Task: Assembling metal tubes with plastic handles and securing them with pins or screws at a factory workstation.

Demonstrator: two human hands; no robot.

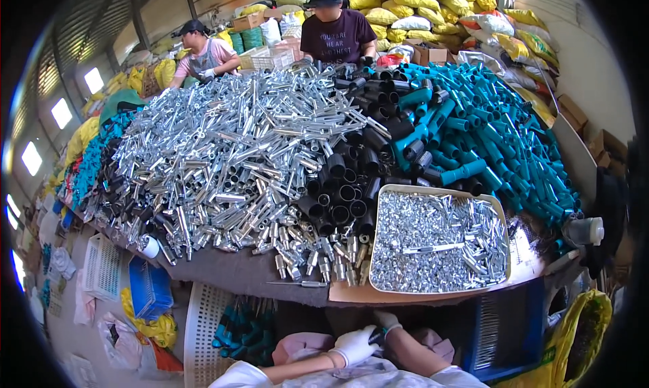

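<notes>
Both my hands wear white gloves and meet low over my lap, below the table's front edge. My left hand (354,347) is curled around a small dark part (376,334). My right hand (388,318) touches the same part from above, and its fingers are mostly hidden. Straight ahead on the table stands a white tray (501,205) full of small silver metal pieces, with one longer silver rod lying on top.
The table holds heaps of silver tubes (223,151), black tubes (345,185) and teal tubes (487,124). Two people work at the far side. Below are a white basket of teal-handled pieces (203,320), blue crates (150,288) and a yellow sack (583,334).
</notes>
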